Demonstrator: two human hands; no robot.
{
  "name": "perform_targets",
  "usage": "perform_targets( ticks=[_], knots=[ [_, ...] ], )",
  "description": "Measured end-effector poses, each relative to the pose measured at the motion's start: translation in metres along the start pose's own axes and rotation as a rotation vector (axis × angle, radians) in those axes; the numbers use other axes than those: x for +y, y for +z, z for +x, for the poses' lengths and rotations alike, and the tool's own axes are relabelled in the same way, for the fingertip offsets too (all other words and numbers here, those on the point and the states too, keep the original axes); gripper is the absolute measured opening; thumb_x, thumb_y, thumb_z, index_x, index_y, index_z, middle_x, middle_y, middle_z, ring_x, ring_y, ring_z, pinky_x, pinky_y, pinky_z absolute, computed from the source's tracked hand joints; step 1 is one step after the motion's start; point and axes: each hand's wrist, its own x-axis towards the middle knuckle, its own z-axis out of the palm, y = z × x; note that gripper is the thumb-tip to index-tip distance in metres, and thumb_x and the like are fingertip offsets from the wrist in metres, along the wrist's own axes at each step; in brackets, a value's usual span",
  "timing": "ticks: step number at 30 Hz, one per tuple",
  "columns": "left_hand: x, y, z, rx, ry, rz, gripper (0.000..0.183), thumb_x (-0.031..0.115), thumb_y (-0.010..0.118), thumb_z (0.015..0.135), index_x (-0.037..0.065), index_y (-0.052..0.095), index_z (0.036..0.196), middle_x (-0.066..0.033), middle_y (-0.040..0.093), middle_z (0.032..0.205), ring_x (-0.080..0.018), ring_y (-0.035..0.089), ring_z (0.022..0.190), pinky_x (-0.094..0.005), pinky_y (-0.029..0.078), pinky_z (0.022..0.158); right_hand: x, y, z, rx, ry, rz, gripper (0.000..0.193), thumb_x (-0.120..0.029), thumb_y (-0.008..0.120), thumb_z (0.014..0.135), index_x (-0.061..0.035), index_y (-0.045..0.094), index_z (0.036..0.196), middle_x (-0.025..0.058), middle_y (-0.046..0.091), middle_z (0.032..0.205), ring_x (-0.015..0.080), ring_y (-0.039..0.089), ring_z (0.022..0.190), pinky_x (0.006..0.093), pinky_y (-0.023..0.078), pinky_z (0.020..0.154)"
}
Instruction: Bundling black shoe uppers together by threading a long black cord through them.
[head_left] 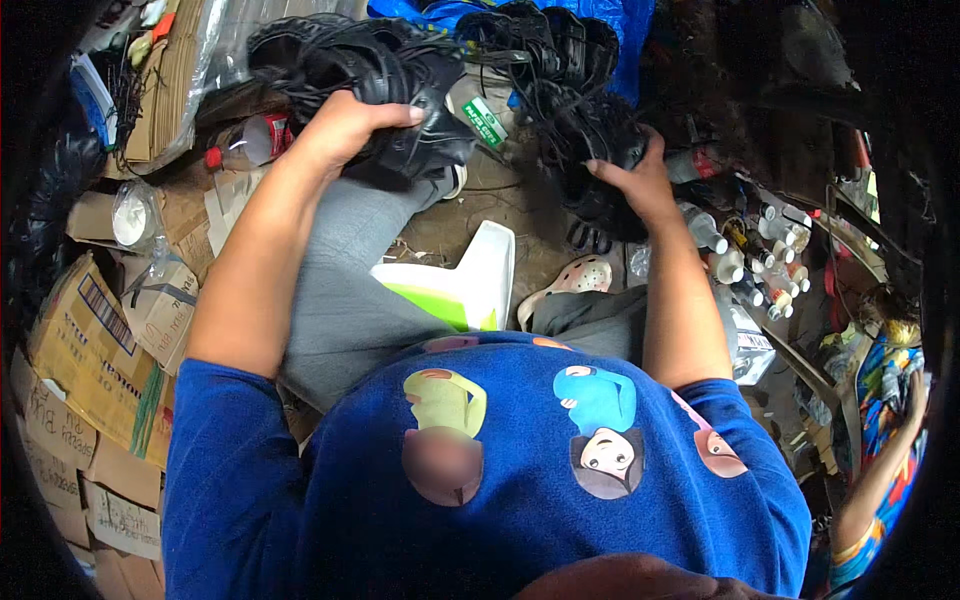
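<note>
My left hand [345,130] is closed on a floppy bundle of black shoe uppers [365,60] with loose laces, its thumb lying across the leather. My right hand [640,185] grips another black bunch of shoe uppers [590,135] from the right side, thumb on top and the other fingers mostly hidden. Between and beyond the two bundles, more black lace-up pieces [540,45] lie against a blue plastic sheet [635,45]. A small green and white packet [483,121] shows between my hands.
A white and green plastic piece [485,265] and a spotted clog [580,278] are between my legs. Bottles [765,250] crowd the right side; cardboard boxes [90,330] are stacked left. A red-capped bottle [245,145] lies near my left forearm. Another person's arm [880,480] shows lower right.
</note>
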Motion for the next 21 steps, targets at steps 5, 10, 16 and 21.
perform_targets(
  ticks=[5,10,16,21],
  knots=[
    [0.004,-0.015,0.005,0.068,0.016,-0.040,0.034,0.015,0.071,0.064,-0.001,0.062,0.091,-0.0094,0.064,0.084,-0.0163,0.060,0.073,-0.0260,0.046,0.071,0.085,-0.016,0.002,0.014,0.041,-0.202,0.100,-0.029,0.078,0.050,-0.0009,0.023,0.129,0.0200,0.042,0.124,0.0322,0.042,0.114,0.0375,0.032,0.097],
    [-0.002,-0.018,0.017,0.055,0.085,-0.039,0.034,0.017,0.071,0.064,-0.003,0.062,0.090,-0.0097,0.064,0.083,-0.0165,0.060,0.072,-0.0263,0.046,0.068,0.034,0.016,0.001,0.279,0.113,-0.895,0.082,-0.024,0.072,0.056,-0.0044,0.033,0.126,0.0185,0.046,0.119,0.0340,0.044,0.110,0.0387,0.035,0.093],
    [-0.008,-0.018,0.026,0.008,0.005,0.044,0.031,0.017,0.070,0.066,0.002,0.062,0.092,-0.0057,0.063,0.086,-0.0145,0.058,0.078,-0.0263,0.044,0.075,0.007,0.145,0.048,-0.217,-0.226,-0.673,0.040,-0.025,0.065,0.070,-0.0089,0.056,0.106,0.0154,0.051,0.108,0.0326,0.052,0.098,0.0402,0.042,0.086],
    [-0.008,-0.014,0.023,0.008,0.065,-0.074,0.032,0.014,0.069,0.068,0.001,0.061,0.095,-0.0057,0.063,0.089,-0.0138,0.057,0.081,-0.0261,0.043,0.078,0.034,0.209,0.068,-0.252,0.041,-0.596,0.040,-0.031,0.062,0.073,-0.0086,0.057,0.105,0.0150,0.050,0.114,0.0308,0.050,0.104,0.0387,0.042,0.086]
  ],
)
